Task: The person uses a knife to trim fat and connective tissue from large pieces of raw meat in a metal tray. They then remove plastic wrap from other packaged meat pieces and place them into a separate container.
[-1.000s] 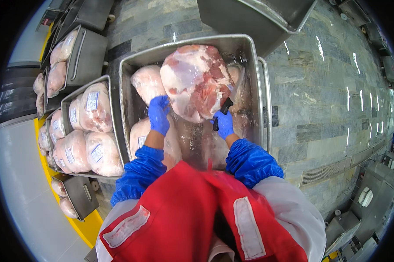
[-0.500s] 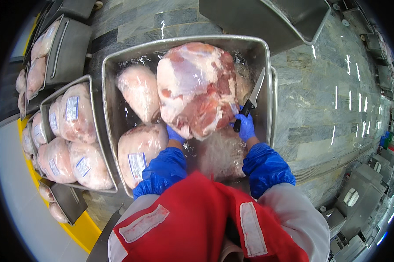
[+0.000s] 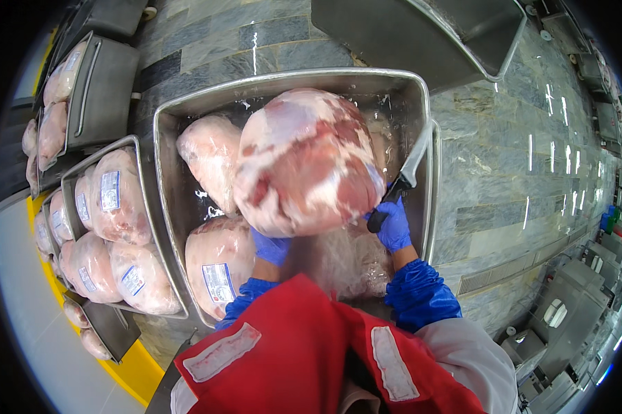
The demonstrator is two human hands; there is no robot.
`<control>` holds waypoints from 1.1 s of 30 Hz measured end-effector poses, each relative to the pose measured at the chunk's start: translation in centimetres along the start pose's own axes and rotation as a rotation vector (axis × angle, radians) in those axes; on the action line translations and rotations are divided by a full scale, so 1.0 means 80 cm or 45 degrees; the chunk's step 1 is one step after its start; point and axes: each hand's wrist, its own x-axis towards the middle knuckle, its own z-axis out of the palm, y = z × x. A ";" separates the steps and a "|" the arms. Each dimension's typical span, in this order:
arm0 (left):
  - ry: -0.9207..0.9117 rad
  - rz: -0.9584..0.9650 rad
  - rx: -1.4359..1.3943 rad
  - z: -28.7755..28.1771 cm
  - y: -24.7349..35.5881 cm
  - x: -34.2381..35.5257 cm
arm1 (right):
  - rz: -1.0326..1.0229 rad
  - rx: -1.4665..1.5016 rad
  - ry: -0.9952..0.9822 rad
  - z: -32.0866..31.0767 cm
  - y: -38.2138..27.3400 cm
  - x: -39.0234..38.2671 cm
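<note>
A large unwrapped piece of raw meat (image 3: 304, 162), red with pale fat, is raised over a steel tub (image 3: 160, 172). My left hand (image 3: 271, 247), in a blue glove, grips its near left edge; the fingertips are hidden beneath it. At the near right side, my right hand (image 3: 393, 224) is closed around the black handle of a knife (image 3: 411, 168), blade pointing up and away, and also presses against the meat. Below in the tub lie plastic-wrapped meat pieces, one (image 3: 211, 159) at the far left and a labelled one (image 3: 221, 248) at the near left.
A second steel tub (image 3: 142, 207) with several wrapped, labelled meat pieces stands close on the left, and another bin (image 3: 104, 90) beyond it. At the top right is a steel cart (image 3: 393, 41). Wet grey tile floor (image 3: 490, 186) stretches to the right.
The raised meat has turned, showing more red muscle, and has come slightly nearer to me. Both hands have moved slightly toward me with it. The knife stays in my right hand.
</note>
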 end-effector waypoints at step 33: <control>-0.213 -0.251 0.528 -0.038 0.126 0.259 | -0.618 -0.147 0.011 0.220 0.021 -0.065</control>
